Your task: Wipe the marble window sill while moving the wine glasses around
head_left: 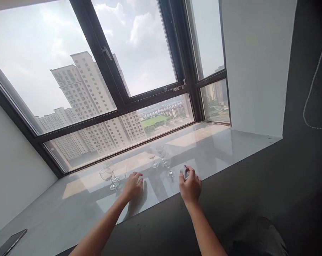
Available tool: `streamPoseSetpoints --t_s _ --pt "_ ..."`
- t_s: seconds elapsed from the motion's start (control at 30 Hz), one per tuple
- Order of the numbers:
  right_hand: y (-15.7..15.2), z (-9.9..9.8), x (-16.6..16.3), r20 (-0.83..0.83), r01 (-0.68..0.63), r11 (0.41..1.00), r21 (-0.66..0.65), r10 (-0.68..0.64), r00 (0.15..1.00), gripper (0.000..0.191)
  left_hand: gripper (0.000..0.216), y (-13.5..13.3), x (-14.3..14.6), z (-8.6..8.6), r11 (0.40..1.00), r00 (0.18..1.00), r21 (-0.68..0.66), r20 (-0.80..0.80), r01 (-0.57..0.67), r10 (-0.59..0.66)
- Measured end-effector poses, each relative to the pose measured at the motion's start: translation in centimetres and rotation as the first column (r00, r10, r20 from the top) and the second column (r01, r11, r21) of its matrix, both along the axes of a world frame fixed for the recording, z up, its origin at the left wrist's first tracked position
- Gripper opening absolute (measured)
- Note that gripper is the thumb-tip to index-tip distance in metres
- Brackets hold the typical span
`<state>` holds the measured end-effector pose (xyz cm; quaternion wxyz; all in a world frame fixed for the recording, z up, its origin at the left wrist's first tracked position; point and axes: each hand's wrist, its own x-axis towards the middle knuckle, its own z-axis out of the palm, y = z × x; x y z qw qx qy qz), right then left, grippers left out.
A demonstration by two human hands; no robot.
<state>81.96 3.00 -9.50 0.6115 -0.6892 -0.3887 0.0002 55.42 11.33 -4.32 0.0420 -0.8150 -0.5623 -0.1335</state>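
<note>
My right hand (191, 186) is closed around a crumpled grey cloth (185, 172) above the front edge of the glossy window sill (211, 156). Left of it, a clear stemmed wine glass (170, 172) stands upright on the sill. More stemmed glasses (154, 164) are grouped just behind that one. My left hand (133, 185) hovers over the sill with bent, parted fingers and nothing seen in them. To its left stand two further wine glasses (112, 185), one partly behind the other.
A dark flat device, like a phone or tablet (11, 242), lies at the sill's left end. Behind the sill rise dark-framed windows (118, 103) with a handle (107, 53). A beaded cord (309, 96) hangs at the right. The sill's front edge drops off into shadow.
</note>
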Motion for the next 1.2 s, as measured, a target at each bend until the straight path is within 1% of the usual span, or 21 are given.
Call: streamPoseSetpoints --t_s 0.03,0.13,0.23,0.3,0.4,0.47,0.57,0.67,0.73,0.9,1.0,1.1,1.2 --pt "0.0 0.0 0.0 0.001 -0.003 1.0 0.002 0.003 1.0 0.039 0.04 0.9 1.6 -0.1 0.999 1.0 -0.033 -0.003 0.03 -0.03" --pt "0.0 -0.1 0.1 0.012 -0.011 1.0 0.007 0.011 1.0 0.04 0.049 3.5 5.6 -0.7 0.992 0.998 -0.114 -0.03 0.056 -0.059" --pt "-0.1 -0.1 0.1 0.026 -0.01 1.0 0.016 0.01 1.0 0.039 0.053 5.5 8.1 -1.3 0.984 0.997 -0.164 -0.036 0.065 -0.072" --pt "-0.1 0.0 0.1 0.033 -0.013 1.0 0.012 0.013 0.999 0.038 0.054 6.3 9.0 -1.6 0.979 0.997 -0.197 -0.041 0.049 -0.058" --pt "-0.2 0.0 0.2 0.036 -0.019 1.0 0.006 0.019 0.999 0.037 0.053 6.6 9.7 -1.6 0.975 0.998 -0.223 -0.051 0.011 -0.023" --pt "-0.2 0.0 0.2 0.034 -0.022 1.0 0.009 0.022 0.999 0.037 0.052 6.3 9.7 -1.4 0.981 0.998 -0.195 -0.059 -0.003 -0.009" --pt "-0.2 -0.1 0.2 0.025 -0.029 0.999 0.015 0.028 0.999 0.037 0.051 5.2 9.2 -0.8 0.987 0.998 -0.161 -0.067 -0.02 0.01" --pt "-0.3 0.0 0.3 0.014 -0.04 0.999 0.019 0.04 0.999 0.037 0.05 3.2 7.7 -0.6 0.982 0.995 -0.171 -0.061 -0.085 0.075" --pt "-0.3 0.0 0.3 0.009 -0.053 0.998 0.026 0.053 0.999 0.037 0.049 1.4 6.1 -0.7 0.979 0.991 -0.163 -0.064 -0.124 0.115" --pt "-0.3 -0.2 0.4 -0.001 -0.077 0.996 0.044 0.078 0.997 0.038 0.055 -4.0 -0.1 -1.1 0.979 0.983 -0.121 -0.101 -0.166 0.154" --pt "-0.2 -0.4 0.4 0.007 -0.079 0.996 0.048 0.079 0.997 0.039 0.054 -6.6 -4.1 -1.0 0.964 0.968 -0.113 -0.099 -0.242 0.231" --pt "-0.2 -0.6 0.4 0.021 -0.073 0.996 0.05 0.072 0.997 0.039 0.055 -8.2 -7.6 -0.6 0.937 0.94 -0.107 -0.114 -0.333 0.321" --pt "-0.2 -0.6 0.4 0.023 -0.068 0.997 0.047 0.066 0.998 0.039 0.055 -8.7 -10.5 -0.3 0.904 0.905 -0.102 -0.139 -0.416 0.401"
